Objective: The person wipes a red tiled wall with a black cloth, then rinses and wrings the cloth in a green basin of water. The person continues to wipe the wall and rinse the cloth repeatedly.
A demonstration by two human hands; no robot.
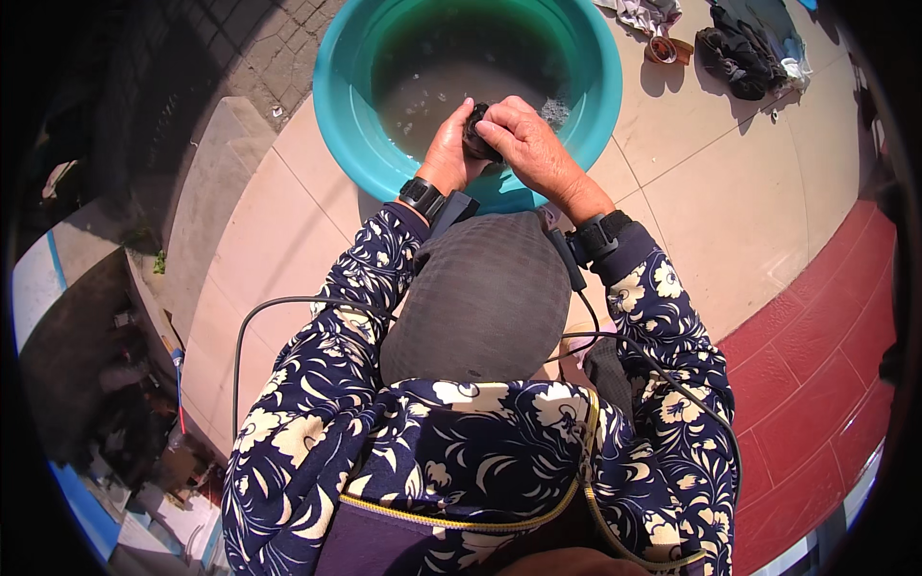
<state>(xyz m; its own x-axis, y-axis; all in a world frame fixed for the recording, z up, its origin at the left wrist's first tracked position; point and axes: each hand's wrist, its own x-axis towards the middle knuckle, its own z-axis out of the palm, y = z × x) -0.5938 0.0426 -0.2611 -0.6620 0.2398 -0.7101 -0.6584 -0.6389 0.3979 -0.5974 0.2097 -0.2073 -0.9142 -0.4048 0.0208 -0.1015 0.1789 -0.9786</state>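
A dark wet piece of cloth [475, 137], bunched up small, is held between my two hands over the near side of a teal plastic basin [338, 137]. My left hand [448, 151] cups the bundle from the left, thumb pointing away from me. From the right, my right hand [536, 147] pinches it, its fingers curled over the top and partly hiding it. Murky grey water [446, 65] fills the lower part of the basin, with a patch of suds [555, 113] beyond my right hand.
Dark crumpled clothes [742, 61] and a pale cloth [645, 14] lie on the beige tiles [727, 180] at the upper right, beside a small brown round container [661, 50]. Red tiles [807, 345] border them. Black cables [241, 353] loop from both wrists.
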